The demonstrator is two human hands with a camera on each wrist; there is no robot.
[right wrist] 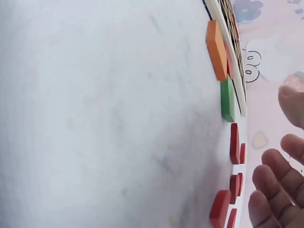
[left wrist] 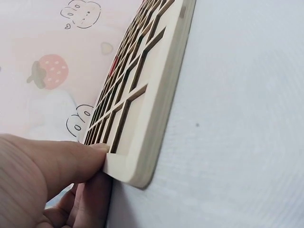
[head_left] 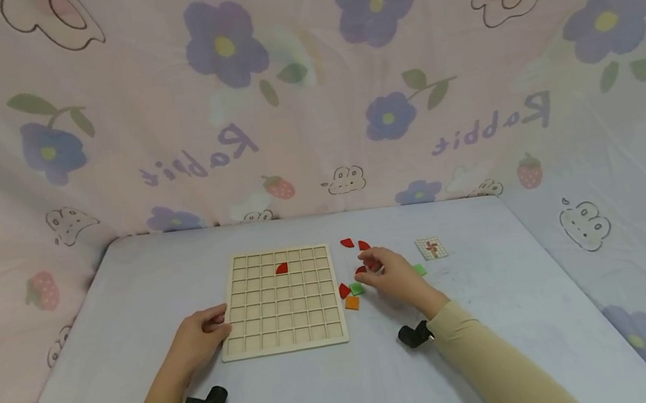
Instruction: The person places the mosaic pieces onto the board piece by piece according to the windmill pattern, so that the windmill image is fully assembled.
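Some red pieces (head_left: 361, 270) half-hidden by unclosed right grip (head_left: 395, 276); left grip (head_left: 194, 337) on board (head_left: 286, 349).

Free passage over near tabletop (head_left: 316, 400), board (head_left: 286, 349) beyond, tiles (head_left: 352, 303) around right fingers (right wrist: 280, 168)

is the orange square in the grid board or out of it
Out: the orange square lies on the pale tabletop, beside the right edge of the grid board.
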